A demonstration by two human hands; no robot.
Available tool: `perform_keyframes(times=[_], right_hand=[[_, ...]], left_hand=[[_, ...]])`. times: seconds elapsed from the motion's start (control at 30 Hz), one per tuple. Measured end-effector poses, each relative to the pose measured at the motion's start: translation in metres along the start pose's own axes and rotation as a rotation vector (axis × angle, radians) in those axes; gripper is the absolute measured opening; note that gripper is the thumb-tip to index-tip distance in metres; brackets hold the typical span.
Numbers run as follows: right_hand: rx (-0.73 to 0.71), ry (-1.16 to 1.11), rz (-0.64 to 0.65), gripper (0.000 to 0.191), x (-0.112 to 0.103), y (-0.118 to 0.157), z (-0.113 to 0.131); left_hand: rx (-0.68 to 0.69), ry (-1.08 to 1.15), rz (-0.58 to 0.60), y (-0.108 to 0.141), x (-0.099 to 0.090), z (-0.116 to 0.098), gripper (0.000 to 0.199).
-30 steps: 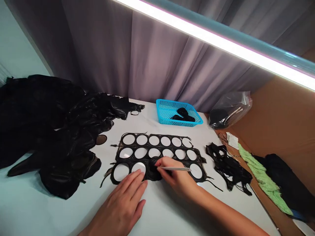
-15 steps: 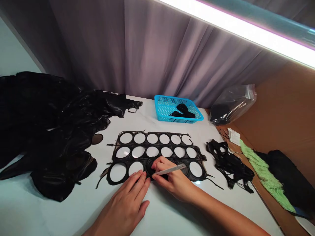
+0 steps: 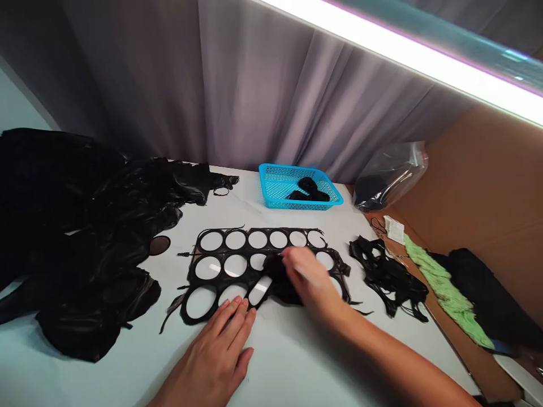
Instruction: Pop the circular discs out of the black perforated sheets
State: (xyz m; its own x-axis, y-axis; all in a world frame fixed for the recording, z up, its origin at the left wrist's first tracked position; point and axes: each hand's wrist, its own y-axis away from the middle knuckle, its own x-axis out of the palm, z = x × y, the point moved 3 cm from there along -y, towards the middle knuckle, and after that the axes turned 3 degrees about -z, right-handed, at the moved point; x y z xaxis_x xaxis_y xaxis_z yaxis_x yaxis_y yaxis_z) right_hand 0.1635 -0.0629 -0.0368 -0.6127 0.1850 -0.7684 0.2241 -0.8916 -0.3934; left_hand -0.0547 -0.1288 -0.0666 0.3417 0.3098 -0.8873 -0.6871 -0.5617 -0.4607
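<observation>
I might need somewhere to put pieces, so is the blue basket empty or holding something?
Holding something: black pieces lie inside the blue basket, with bare mesh beside them.

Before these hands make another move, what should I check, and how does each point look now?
1. Left hand resting on the thin black sheet with rows of round holes: ok, fingertips at its near edge.
2. Slim, pale tool in the right hand: ok, though blurred.
3. Tool's tip clear of the black material: cannot tell; blur and fingers obscure it.
4. Sheet evenly laid out: not ok; one hole by the left fingertips looks squeezed narrow.
5. Blue, rectangular plastic basket away from both hands: ok, beyond the sheet.
</observation>
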Motion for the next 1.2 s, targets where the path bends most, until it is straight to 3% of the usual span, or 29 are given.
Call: perform_keyframes(times=[0.1, 0.17, 0.33, 0.47, 0.6, 0.97, 1.2], right_hand=[[0.179, 0.025, -0.158, 0.017, -0.033, -0.011, -0.03], [0.177, 0.008, -0.129, 0.014, -0.041, -0.008, -0.034], [0.127, -0.231, 0.175, 0.011, -0.02, 0.02, -0.014], [0.103, -0.368, 0.277, 0.011, -0.009, 0.028, -0.005], [0.093, -0.437, 0.325, 0.016, -0.01, 0.027, -0.008], [0.113, -0.458, 0.358, 0.016, -0.012, 0.026, -0.007], [0.048, -0.326, 0.341, 0.016, -0.004, 0.033, -0.003]], left_hand=[[0.009, 0.011, -0.014, 0.001, 0.0, 0.004, 0.043], [0.003, 0.015, -0.03, -0.003, -0.002, 0.004, 0.039], [-0.034, 0.019, -0.047, -0.028, 0.0, -0.014, 0.036], [-0.02, 0.015, -0.042, -0.039, 0.015, -0.032, 0.048], [-0.015, -0.001, -0.011, -0.035, 0.025, -0.033, 0.049], [0.006, 0.0, 0.025, -0.034, 0.024, -0.03, 0.049], [0.006, -0.004, 0.012, -0.033, 0.025, -0.031, 0.048]])
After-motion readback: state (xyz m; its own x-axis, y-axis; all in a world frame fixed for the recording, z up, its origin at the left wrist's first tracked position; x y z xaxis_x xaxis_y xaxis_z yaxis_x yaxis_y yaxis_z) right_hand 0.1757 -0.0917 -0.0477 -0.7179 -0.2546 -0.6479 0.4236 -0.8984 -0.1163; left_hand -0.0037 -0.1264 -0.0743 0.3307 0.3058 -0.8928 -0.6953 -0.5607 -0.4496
